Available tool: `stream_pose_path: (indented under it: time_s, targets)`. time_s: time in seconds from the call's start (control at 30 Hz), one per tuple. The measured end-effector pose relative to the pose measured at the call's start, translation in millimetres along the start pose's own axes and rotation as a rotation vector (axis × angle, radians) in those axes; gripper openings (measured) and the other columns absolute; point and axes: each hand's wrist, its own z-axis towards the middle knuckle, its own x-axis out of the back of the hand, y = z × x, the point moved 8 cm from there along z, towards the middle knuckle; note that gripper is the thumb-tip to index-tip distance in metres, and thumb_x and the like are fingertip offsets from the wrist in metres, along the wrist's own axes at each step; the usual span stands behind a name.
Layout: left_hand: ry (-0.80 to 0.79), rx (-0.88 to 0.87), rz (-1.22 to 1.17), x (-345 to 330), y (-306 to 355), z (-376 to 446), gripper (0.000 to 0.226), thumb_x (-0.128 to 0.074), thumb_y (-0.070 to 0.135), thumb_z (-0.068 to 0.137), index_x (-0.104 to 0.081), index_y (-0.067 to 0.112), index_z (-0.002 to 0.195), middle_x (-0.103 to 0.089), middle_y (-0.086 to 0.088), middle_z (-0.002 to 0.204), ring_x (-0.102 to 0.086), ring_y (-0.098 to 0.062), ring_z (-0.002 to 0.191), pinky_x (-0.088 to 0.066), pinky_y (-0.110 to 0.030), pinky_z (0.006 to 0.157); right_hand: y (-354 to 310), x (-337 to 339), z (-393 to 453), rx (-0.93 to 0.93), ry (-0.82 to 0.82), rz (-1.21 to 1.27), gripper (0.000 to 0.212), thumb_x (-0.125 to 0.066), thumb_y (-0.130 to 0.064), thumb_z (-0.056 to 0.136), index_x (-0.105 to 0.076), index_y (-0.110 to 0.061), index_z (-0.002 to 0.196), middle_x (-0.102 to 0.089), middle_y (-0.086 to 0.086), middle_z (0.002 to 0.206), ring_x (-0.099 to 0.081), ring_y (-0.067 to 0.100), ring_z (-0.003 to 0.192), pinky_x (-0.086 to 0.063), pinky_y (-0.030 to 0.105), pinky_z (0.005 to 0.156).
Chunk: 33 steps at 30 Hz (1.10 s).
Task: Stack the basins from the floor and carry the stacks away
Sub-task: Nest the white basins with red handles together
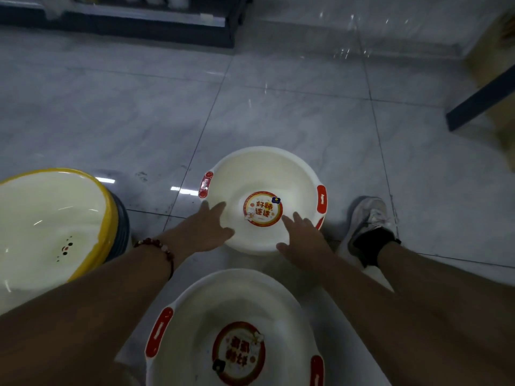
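Shop floor and its fixtures

Pale, glossy marble-look floor tiles with dark grout lines fill most of the frame and mirror small ceiling lights. A dark shelf base runs along the upper left. At the right edge a dark slanted bar crosses beside something blurred and tan. A grey-white sneaker with a black sock stands on the tiles at lower right.

The near basin and yellow-rimmed basin are cut by the frame edges.
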Motion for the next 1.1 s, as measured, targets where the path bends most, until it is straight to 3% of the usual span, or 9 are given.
stream_pose_path:
  time_s: [0.1, 0.2, 0.27, 0.37, 0.43, 0.57, 0.77, 0.97, 1.1]
  targets:
    - [0.059, -0.166, 0.042, 8.4, 14.9, -37.9, 0.074, -0.057, 0.039, 0.097, -0.017, 0.021, 0.156, -0.017, -0.011, 0.161, -0.044, -0.035, 0.134, -0.045, -0.041, 0.103, -23.1, -11.4, -22.2, 0.086, 0.004, -0.165, 0.072, -0.055, -0.041, 0.096, -0.019, -0.023, 0.156, -0.013, 0.008, 0.164, -0.016, 0.036, 0.149, -0.016, 0.053, 0.119]
    - [0.138, -0.229, 0.17, 11.8, 8.0, -78.4, 0.072, -0.056, 0.041, 0.096, -0.02, 0.021, 0.155, -0.033, -0.011, 0.151, -0.049, -0.032, 0.13, -0.048, -0.043, 0.101, -26.5, -33.0, -46.0, 0.091, -0.015, -0.187, 0.056, -0.054, -0.04, 0.093, -0.04, -0.021, 0.144, -0.039, 0.01, 0.151, -0.041, 0.036, 0.137, -0.036, 0.053, 0.112]
    - [0.129, -0.165, 0.227, 8.2, -9.3, -99.1, 0.071, -0.053, 0.042, 0.097, -0.019, 0.022, 0.155, -0.033, -0.01, 0.152, -0.045, -0.029, 0.133, -0.044, -0.042, 0.103, -6.4, -57.8, -63.8, -0.005, -0.088, -0.162, 0.058, -0.055, -0.043, 0.089, -0.042, -0.022, 0.141, -0.046, 0.005, 0.144, -0.046, 0.032, 0.132, -0.042, 0.049, 0.107]
    - [0.054, -0.038, 0.273, -1.8, -49.1, -122.1, 0.077, -0.049, 0.051, 0.097, -0.008, 0.026, 0.157, -0.012, -0.009, 0.164, -0.023, -0.033, 0.147, -0.03, -0.048, 0.115, 38.7, -110.1, -99.5, -0.315, -0.343, 0.075, 0.081, -0.062, -0.04, 0.09, -0.021, -0.01, 0.154, -0.033, 0.011, 0.154, -0.038, 0.029, 0.14, -0.036, 0.038, 0.113]
    - [0.034, 0.011, 0.255, -5.2, -76.6, -133.4, 0.081, -0.047, 0.054, 0.096, -0.002, 0.028, 0.158, -0.001, -0.009, 0.166, -0.011, -0.034, 0.15, -0.023, -0.051, 0.119, 42.1, -126.5, -124.6, -0.441, -0.457, 0.162, 0.074, -0.07, -0.03, 0.088, -0.034, -0.003, 0.146, -0.044, 0.015, 0.148, -0.047, 0.027, 0.133, -0.041, 0.033, 0.108]
    - [0.038, 0.06, 0.24, -2.9, -115.0, -155.5, 0.081, -0.048, 0.052, 0.097, -0.001, 0.025, 0.158, -0.002, -0.011, 0.165, -0.014, -0.033, 0.15, -0.025, -0.048, 0.119, 29.0, -134.1, -142.0, -0.507, -0.588, 0.183, 0.051, -0.068, -0.023, 0.091, -0.052, -0.003, 0.135, -0.058, 0.012, 0.129, -0.058, 0.027, 0.115, -0.049, 0.031, 0.088]
    - [0.011, 0.09, 0.129, 0.4, -140.2, -181.6, 0.077, -0.052, 0.044, 0.098, -0.01, 0.022, 0.158, -0.014, -0.007, 0.164, -0.024, -0.025, 0.148, -0.028, -0.035, 0.115, 0.5, -112.0, -139.6, -0.579, -0.413, 0.505, 0.028, -0.072, -0.009, 0.083, -0.063, -0.001, 0.108, -0.063, 0.015, 0.091, -0.061, 0.023, 0.072, -0.048, 0.025, 0.052]
    - [-0.014, 0.14, 0.082, 3.2, -154.0, -187.1, 0.08, -0.054, 0.048, 0.096, -0.011, 0.022, 0.158, -0.019, -0.008, 0.163, -0.028, -0.026, 0.147, -0.03, -0.038, 0.117, -22.1, -58.0, -140.2, -0.38, -0.2, 0.537, 0.02, -0.073, -0.016, 0.078, -0.069, -0.01, 0.097, -0.069, 0.009, 0.084, -0.067, 0.02, 0.072, -0.051, 0.025, 0.057]
    - [0.002, 0.129, 0.058, 8.5, -144.8, -189.2, 0.082, -0.056, 0.049, 0.096, -0.013, 0.016, 0.157, -0.024, -0.01, 0.161, -0.031, -0.027, 0.145, -0.032, -0.039, 0.116, -22.3, -3.5, -145.2, -0.303, -0.132, 0.69, 0.029, -0.075, -0.013, 0.077, -0.069, -0.014, 0.105, -0.075, 0.009, 0.091, -0.073, 0.025, 0.082, -0.06, 0.039, 0.077]
